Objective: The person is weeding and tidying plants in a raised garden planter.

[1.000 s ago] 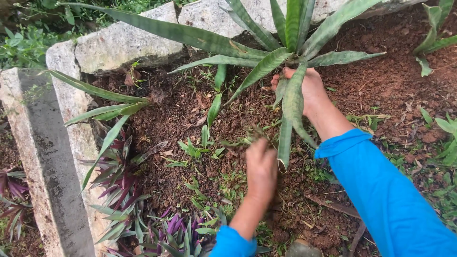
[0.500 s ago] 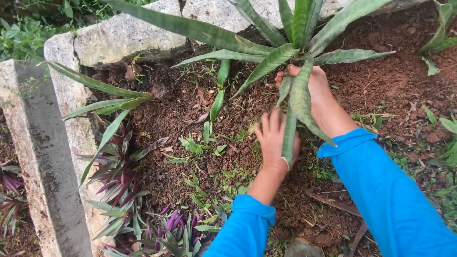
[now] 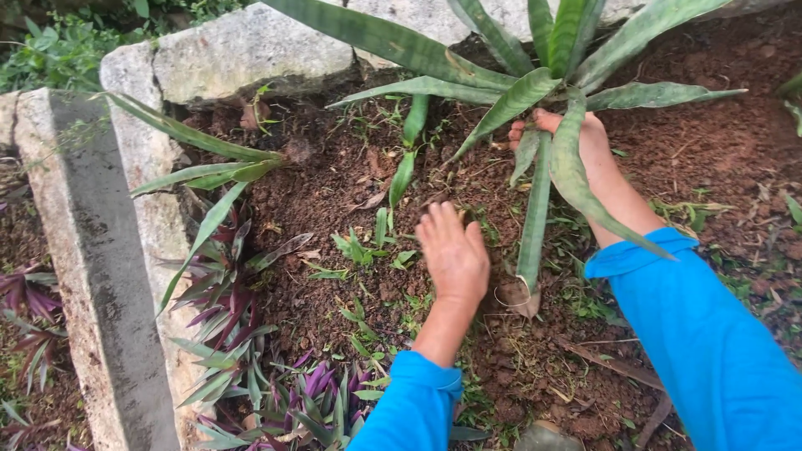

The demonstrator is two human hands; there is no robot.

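Nearest me, purple plants (image 3: 317, 401) low left. My left hand (image 3: 455, 255) lies flat on the soil (image 3: 334, 192), fingers (image 3: 443, 219) open, near small weeds (image 3: 363, 246). Farther, my right hand (image 3: 576, 142) grips the plant (image 3: 543, 75) base (leaves hide most fingers) by the stone edge (image 3: 242, 50).

Both arms in bright blue long sleeves, cuffs bunched w/ folds at the wrists. Left hand (image 3: 455, 255) and right hand (image 3: 585, 138) bare: no gloves, rings or watch visible. Fabric plain, no print.
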